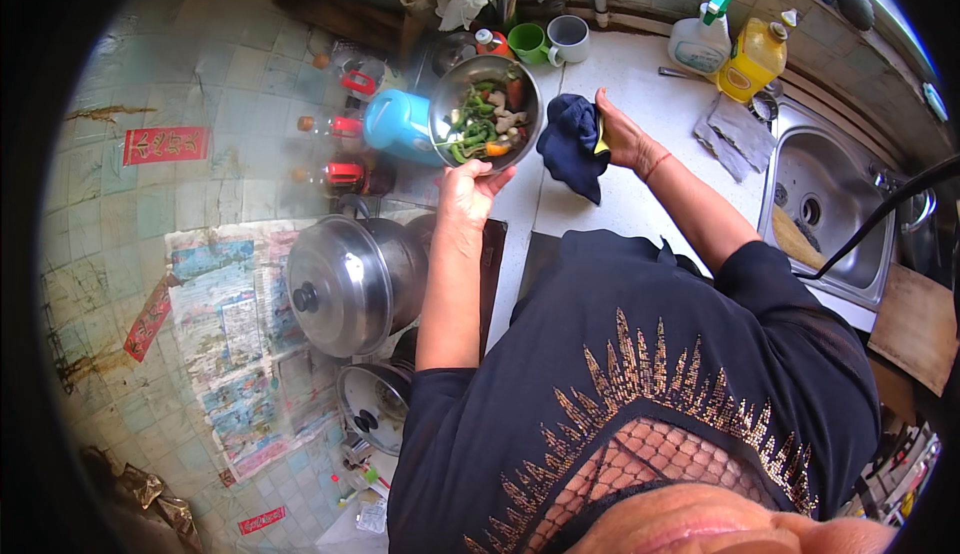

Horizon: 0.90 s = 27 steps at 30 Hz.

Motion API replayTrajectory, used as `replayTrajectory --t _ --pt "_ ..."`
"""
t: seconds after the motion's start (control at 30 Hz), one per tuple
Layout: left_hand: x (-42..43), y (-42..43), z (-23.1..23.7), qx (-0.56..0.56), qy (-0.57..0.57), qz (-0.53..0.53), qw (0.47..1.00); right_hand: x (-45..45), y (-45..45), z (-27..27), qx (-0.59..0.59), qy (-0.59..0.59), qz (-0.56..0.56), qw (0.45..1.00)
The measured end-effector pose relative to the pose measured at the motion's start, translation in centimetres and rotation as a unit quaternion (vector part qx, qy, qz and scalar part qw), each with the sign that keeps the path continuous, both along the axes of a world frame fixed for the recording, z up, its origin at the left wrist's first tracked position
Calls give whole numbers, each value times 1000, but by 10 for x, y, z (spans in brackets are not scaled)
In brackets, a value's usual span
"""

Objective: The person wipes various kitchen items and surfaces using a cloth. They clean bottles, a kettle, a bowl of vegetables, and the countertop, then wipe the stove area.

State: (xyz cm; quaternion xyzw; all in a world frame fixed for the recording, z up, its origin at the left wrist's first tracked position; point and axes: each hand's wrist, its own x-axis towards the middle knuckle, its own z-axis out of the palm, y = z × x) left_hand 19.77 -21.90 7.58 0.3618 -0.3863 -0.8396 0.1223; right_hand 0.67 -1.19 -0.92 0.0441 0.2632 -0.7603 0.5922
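Note:
My left hand (pixel 474 195) grips the near rim of a round stainless steel bowl (pixel 535 128). Inside it are green peppers (pixel 472 136), pieces of ginger (pixel 512 120) and some orange and red pieces. The bowl is raised and tilted, so its contents face me. A bunched dark blue cloth (pixel 568 141) with a yellow edge hangs from my right hand (pixel 624 134), just right of the bowl and over the white countertop (pixel 637 194). The cloth hides part of that hand's fingers.
A light blue plastic jug-like container (pixel 397 126) is left of the bowl; green (pixel 529 44) and grey-white (pixel 570 38) mugs stand behind. A large lidded pot (pixel 341 284) is at left. Spray bottle (pixel 701 42), yellow bottle (pixel 752 59) and grey cloth (pixel 735 138) sit near the sink (pixel 874 254).

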Motion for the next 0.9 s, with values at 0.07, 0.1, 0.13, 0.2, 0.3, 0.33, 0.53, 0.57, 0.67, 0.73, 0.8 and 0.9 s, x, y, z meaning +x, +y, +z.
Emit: replayTrajectory --t 0.07,0.1,0.13,0.2,0.3,0.33,0.53,0.57,0.67,0.73,0.8,0.9 --pt "3 5 3 -8 0 -19 1000 14 -8 9 -82 -29 -70 994" --pt "5 6 6 -9 1 -22 1000 20 -10 18 -115 -5 -133 984" --pt "7 8 9 -4 4 -29 1000 29 -5 29 -170 59 -141 974" --pt "12 13 12 9 13 -37 999 47 -13 50 -41 140 -181 973" --pt "17 24 15 34 -23 -61 997 54 -29 68 -9 222 -212 952" --pt "18 27 15 43 -39 -73 996 45 -34 69 11 245 -182 952" --pt "23 30 17 57 -42 -116 991 -17 -57 43 27 128 1 991" --pt "24 30 18 52 -46 -116 991 -23 -62 37 -1 104 29 994" --pt "27 35 20 51 -59 -113 991 -29 -78 19 -51 22 90 994" --pt "27 39 21 48 -53 -120 990 -24 -84 4 -73 -39 138 987" --pt "26 43 21 29 -40 -120 992 -12 -85 -13 -145 -91 169 971" --pt "22 46 19 32 -14 -117 993 6 -81 -30 -288 -151 185 928"
